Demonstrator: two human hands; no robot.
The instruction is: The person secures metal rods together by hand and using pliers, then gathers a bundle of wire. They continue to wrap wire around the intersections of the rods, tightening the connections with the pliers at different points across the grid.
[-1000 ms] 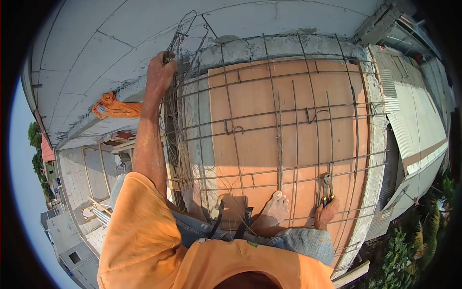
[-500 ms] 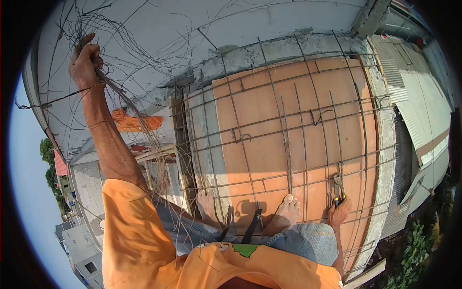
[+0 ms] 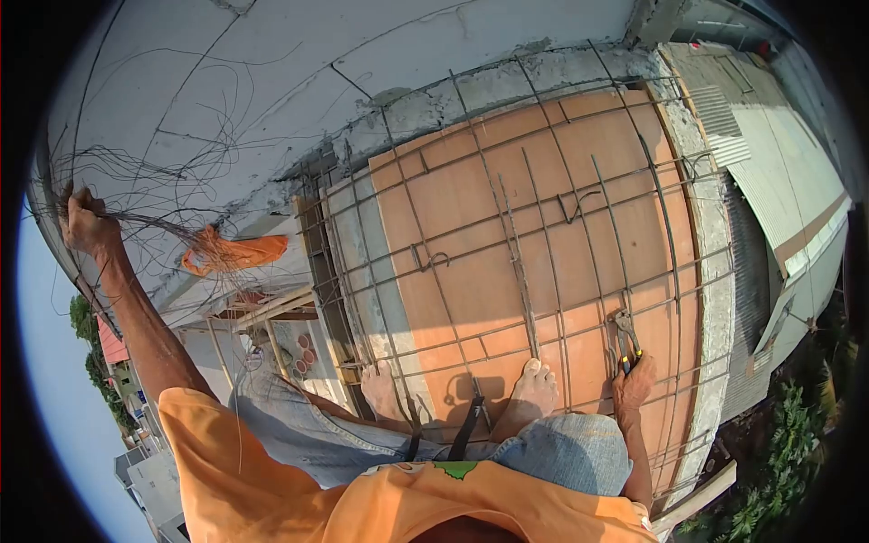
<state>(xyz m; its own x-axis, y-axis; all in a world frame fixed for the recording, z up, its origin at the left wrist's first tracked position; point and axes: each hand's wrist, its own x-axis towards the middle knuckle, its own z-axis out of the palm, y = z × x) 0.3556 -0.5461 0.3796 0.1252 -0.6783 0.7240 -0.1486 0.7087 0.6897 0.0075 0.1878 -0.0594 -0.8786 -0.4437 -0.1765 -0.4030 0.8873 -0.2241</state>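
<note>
Rebar grid [image 3: 516,258]: bars laid both ways over plywood sheeting [image 3: 480,299], around and beyond the right hand's grip; several bars stop partway; ties at crossings too small to confirm. Wire bundle [image 3: 154,222]: loose, tangled, fanning from the left hand [image 3: 89,226], fingers closed around it. Pincers [image 3: 623,319]: handles enclosed by the right hand [image 3: 635,380], head pointing away from the palm.

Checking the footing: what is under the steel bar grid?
Under the steel bar grid, orange-brown boards and a grey strip show through the gaps. Bare feet and jeans hide part of them; below the boards, nothing can be seen.
</note>
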